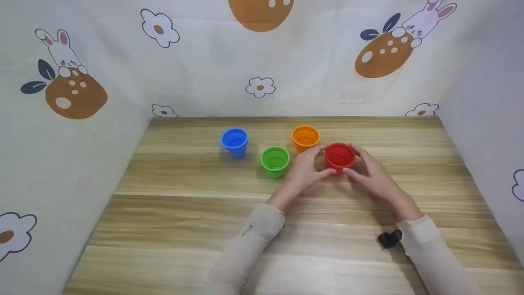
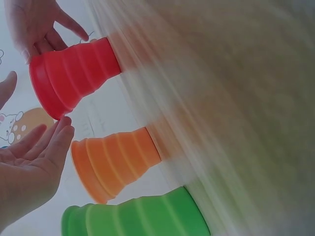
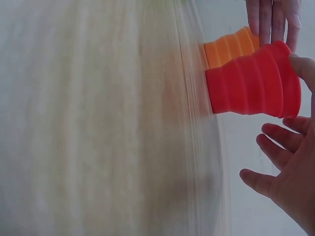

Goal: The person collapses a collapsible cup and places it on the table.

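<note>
A red ribbed cup stands upright on the wooden table, right of centre. From its left side my left hand reaches in, with fingertips at the rim in the left wrist view and the thumb a little apart from it. On the opposite side, my right hand spans the cup loosely. Its thumb overlaps the rim in the right wrist view, while the fingers spread out fairly straight. Whether those fingers press on the cup, I cannot tell. An orange cup stands just behind my left hand, and a green cup is left of it.
Further left stands a blue cup. All the cups have their mouths up. Patterned cloth walls close off the back and sides of the wooden table. A small black device sits at my right cuff.
</note>
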`<act>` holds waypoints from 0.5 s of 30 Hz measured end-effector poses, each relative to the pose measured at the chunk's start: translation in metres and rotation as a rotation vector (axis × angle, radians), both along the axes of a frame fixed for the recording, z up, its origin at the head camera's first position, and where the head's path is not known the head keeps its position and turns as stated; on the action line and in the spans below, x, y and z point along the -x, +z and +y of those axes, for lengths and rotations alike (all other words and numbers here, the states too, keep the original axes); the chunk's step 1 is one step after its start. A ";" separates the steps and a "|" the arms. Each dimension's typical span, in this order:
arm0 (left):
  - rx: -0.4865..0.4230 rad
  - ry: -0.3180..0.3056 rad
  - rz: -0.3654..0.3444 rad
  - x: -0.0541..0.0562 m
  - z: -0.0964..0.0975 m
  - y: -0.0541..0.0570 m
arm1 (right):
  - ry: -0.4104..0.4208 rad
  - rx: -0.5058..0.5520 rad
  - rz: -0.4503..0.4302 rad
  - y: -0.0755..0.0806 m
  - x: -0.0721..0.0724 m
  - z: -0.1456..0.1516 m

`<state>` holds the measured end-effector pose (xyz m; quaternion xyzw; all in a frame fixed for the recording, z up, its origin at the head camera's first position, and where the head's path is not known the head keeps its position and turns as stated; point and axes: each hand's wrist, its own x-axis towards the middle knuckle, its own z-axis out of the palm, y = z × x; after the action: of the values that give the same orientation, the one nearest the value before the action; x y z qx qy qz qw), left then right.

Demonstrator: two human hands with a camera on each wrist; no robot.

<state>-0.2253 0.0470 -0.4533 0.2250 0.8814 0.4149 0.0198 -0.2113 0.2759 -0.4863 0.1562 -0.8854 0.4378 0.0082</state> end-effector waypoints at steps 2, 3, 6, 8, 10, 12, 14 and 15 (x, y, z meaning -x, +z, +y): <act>0.003 0.002 -0.006 0.000 0.000 0.000 | 0.002 0.007 -0.003 0.000 0.000 0.000; 0.003 0.000 -0.009 0.000 0.001 0.000 | 0.003 0.012 -0.004 0.000 0.000 0.000; 0.005 0.001 -0.013 0.001 0.001 0.000 | 0.005 0.021 -0.002 -0.001 0.000 0.000; 0.008 0.003 -0.014 0.001 0.001 0.000 | 0.006 0.023 -0.001 -0.001 0.000 0.000; 0.006 0.005 -0.015 0.001 0.002 -0.001 | 0.007 0.021 -0.001 -0.001 -0.001 0.000; 0.003 0.006 -0.017 0.001 0.002 -0.001 | 0.010 0.018 -0.001 0.000 -0.001 0.000; -0.002 0.005 -0.019 0.001 0.002 0.000 | 0.007 0.015 -0.005 0.000 -0.001 -0.001; 0.000 0.007 -0.020 0.001 0.002 0.000 | 0.006 0.015 -0.004 0.001 0.000 -0.001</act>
<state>-0.2261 0.0491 -0.4535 0.2175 0.8819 0.4173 0.0271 -0.2109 0.2751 -0.4856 0.1577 -0.8816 0.4447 0.0063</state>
